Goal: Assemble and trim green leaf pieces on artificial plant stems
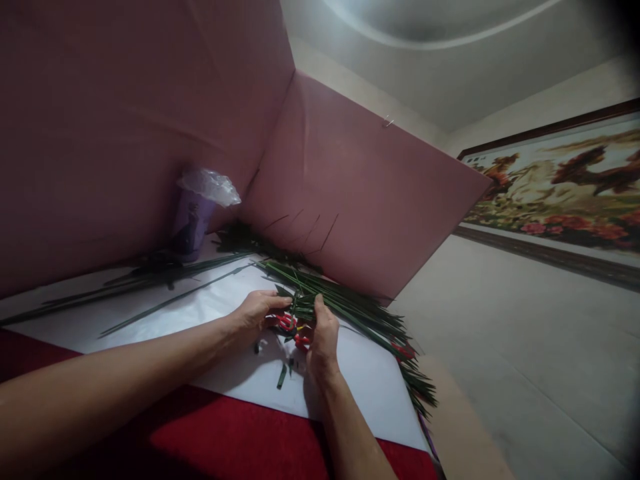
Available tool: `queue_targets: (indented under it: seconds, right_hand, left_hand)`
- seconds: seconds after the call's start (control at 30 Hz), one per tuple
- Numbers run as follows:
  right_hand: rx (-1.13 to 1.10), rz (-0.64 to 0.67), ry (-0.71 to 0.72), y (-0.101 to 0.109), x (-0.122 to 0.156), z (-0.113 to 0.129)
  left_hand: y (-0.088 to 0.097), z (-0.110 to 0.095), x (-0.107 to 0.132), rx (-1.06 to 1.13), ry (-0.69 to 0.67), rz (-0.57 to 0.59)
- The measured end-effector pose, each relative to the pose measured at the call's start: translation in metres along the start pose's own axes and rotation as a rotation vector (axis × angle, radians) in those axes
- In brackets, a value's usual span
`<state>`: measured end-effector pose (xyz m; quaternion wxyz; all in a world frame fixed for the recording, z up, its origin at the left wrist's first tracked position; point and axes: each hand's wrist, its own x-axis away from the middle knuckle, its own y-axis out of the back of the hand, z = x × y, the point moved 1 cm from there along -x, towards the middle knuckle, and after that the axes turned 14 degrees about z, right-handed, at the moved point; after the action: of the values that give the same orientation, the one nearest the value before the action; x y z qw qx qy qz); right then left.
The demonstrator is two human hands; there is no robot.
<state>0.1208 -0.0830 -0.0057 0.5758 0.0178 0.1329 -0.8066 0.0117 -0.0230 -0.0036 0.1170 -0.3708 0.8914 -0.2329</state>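
Note:
My left hand (pixel 257 310) and my right hand (pixel 323 333) meet over a white sheet (pixel 220 313), fingers pinched on a small folded piece of green leaf strips (pixel 303 308). Just under the hands lie red-handled scissors (pixel 293 328). A thick bundle of long green leaf strips (pixel 360 310) runs from behind the hands toward the right edge of the sheet. Small cut green bits (pixel 281 377) lie on the sheet near my right wrist.
More long green strips (pixel 150 280) lie across the sheet's left side. A purple cup with a plastic bag in it (pixel 193 217) stands at the back corner. Pink boards (pixel 350 200) wall the back and right. A red cloth (pixel 225 433) covers the table's near edge.

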Motion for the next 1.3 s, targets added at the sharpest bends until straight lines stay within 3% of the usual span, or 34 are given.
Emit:
queue_targets:
  seconds: [0.13, 0.37, 0.53, 0.63, 0.77, 0.97, 1.3]
  right_hand:
    - [0.033, 0.062, -0.022, 0.002, -0.001, -0.002]
    - [0.033, 0.03, -0.016, 0.002, -0.003, -0.007]
    - [0.115, -0.061, 0.051, 0.002, -0.002, -0.004]
    - [0.2, -0.063, 0.103, 0.003, -0.004, -0.005]
    - [0.252, -0.057, 0.155, 0.003, -0.005, -0.007]
    - [0.237, -0.086, 0.173, 0.004, -0.006, -0.012]
    - [0.149, -0.104, 0.124, 0.003, -0.007, -0.016]
  left_hand:
    - [-0.002, -0.003, 0.003, -0.013, -0.015, -0.044]
    - [-0.001, -0.003, 0.002, 0.046, -0.057, 0.033]
    - [-0.001, -0.001, 0.003, 0.04, 0.041, 0.038]
    - [-0.003, 0.001, 0.004, -0.027, 0.088, 0.087]
    - [-0.003, 0.004, 0.002, -0.057, 0.09, 0.058]
    - [-0.002, 0.005, 0.0, -0.062, 0.108, 0.025]
    - [-0.003, 0.006, -0.001, -0.087, 0.079, 0.078]
